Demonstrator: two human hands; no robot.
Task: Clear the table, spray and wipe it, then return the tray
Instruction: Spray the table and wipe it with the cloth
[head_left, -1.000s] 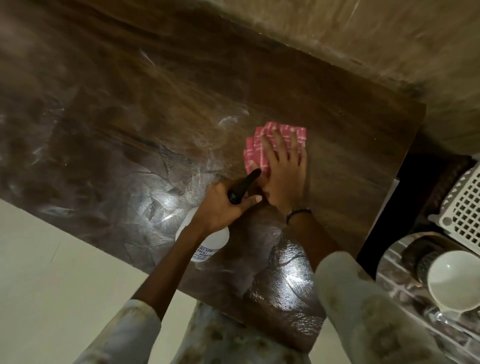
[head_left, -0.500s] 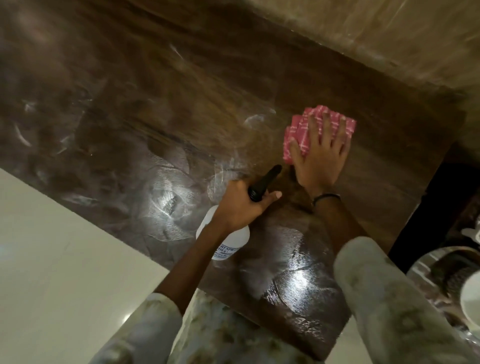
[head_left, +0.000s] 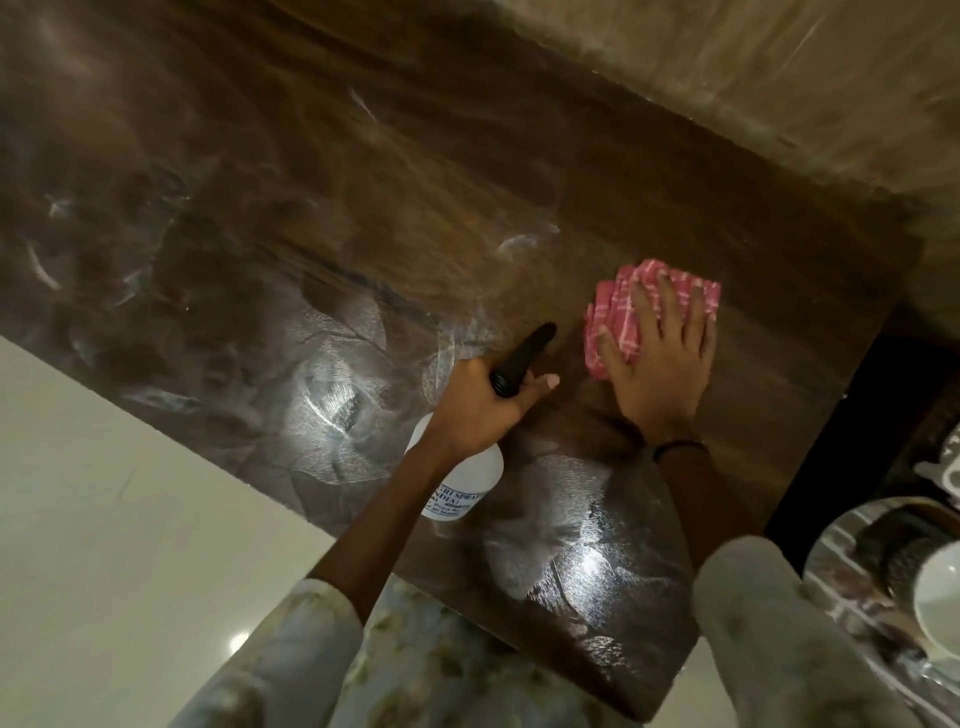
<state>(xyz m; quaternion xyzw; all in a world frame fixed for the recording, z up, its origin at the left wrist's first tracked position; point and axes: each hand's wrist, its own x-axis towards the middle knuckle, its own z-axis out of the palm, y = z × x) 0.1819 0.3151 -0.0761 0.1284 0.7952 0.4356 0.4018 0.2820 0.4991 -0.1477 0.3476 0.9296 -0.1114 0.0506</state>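
Head view: right hand (head_left: 657, 364) flat, fingers spread on pink cloth (head_left: 613, 322); left hand (head_left: 478, 405) clamped on spray bottle (head_left: 457, 483). Press evenly, sweep toward nine o'clock across table (head_left: 311, 208).

Right hand (head_left: 660, 369) presses pink cloth (head_left: 623, 301) on table (head_left: 311, 208); left hand (head_left: 478, 405) grips spray bottle (head_left: 462, 483).

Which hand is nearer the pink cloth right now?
Right. The right hand lies flat on the pink cloth, pressing it to the table. The left hand grips the spray bottle beside it, not touching.
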